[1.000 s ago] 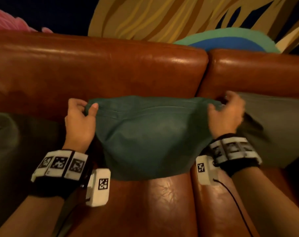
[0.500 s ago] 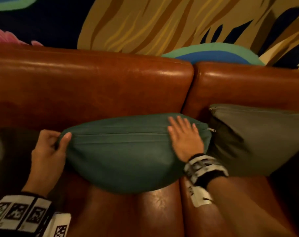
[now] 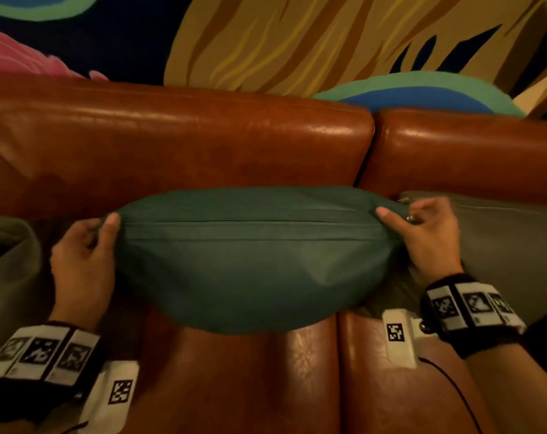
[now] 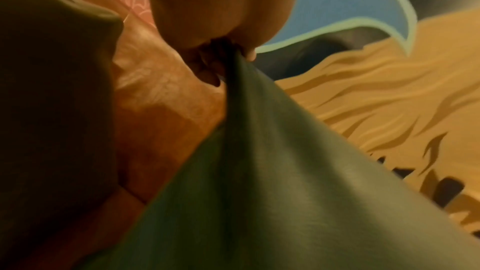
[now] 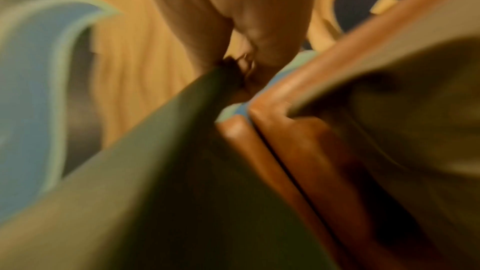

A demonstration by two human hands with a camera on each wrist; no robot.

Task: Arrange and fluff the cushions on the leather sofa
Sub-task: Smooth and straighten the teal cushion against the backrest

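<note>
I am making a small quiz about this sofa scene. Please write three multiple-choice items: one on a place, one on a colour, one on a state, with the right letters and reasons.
1. Where does the grey cushion lie?
A) right of the green cushion
B) on top of it
C) on the floor

2. What colour is the sofa?
A) black
B) brown
C) white

3. What does the left hand do?
A) hangs free
B) presses the seat
C) pinches a cushion corner

Answers: A, it shows behind the right hand; B, the leather is reddish brown; C, fabric bunches between thumb and fingers.
</note>
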